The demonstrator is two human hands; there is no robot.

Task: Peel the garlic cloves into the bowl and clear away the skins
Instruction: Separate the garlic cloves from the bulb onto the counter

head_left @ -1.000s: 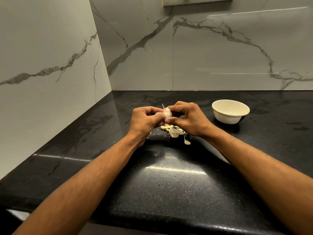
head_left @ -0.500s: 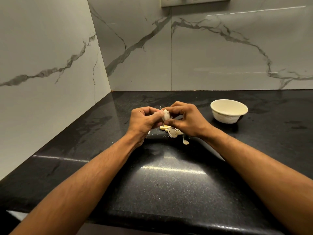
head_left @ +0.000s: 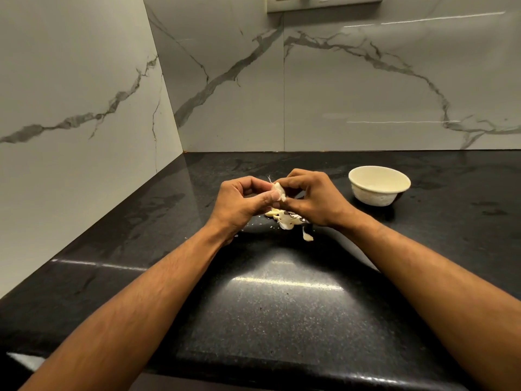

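Slightly turned since a moment ago, a garlic clove point(head_left: 278, 191) is being pinched between left hand point(head_left: 243, 203) and right hand point(head_left: 311, 196) above loose skins point(head_left: 287, 218).

From my seat, most of the garlic clove point(head_left: 278, 191) sits buried between the fingertips of the left hand point(head_left: 239, 203) and right hand point(head_left: 313, 198). The right hand covers part of the skins point(head_left: 287, 218). I cannot see the bowl point(head_left: 379, 185) floor. The top edge crops the switch plate point(head_left: 324, 2).
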